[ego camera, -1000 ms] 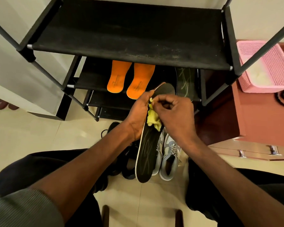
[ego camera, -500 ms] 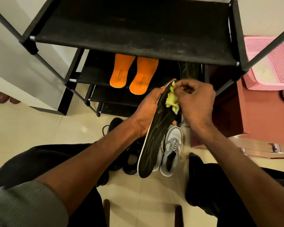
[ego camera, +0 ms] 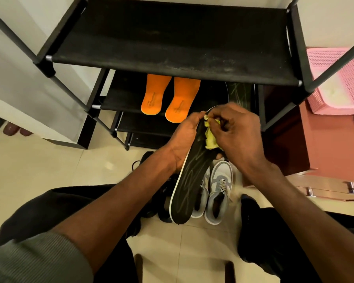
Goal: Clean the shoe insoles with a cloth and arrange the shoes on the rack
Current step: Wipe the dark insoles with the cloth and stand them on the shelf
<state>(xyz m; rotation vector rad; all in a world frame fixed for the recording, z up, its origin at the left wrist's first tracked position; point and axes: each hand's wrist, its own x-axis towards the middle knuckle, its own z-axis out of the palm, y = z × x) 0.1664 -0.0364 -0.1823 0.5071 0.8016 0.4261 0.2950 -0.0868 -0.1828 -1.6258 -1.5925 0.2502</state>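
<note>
Left hand [ego camera: 184, 139] grips black insole [ego camera: 189, 180] near toe end; heel end hangs unsupported below grip. Right hand [ego camera: 239, 133] pinches yellow cloth [ego camera: 209, 137] against toe area. Risk: hard wiping bends insole or twists it loose; it drops onto grey sneakers [ego camera: 217, 193] below.

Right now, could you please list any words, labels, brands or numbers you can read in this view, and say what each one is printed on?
No text here can be read for certain.
Left orange insole: a small dark print near the heel, too blurred to read.
Right orange insole: a similar print, also too blurred.
Black insole: only pale line patterns, no lettering.
Grey sneakers: no readable label.
</note>
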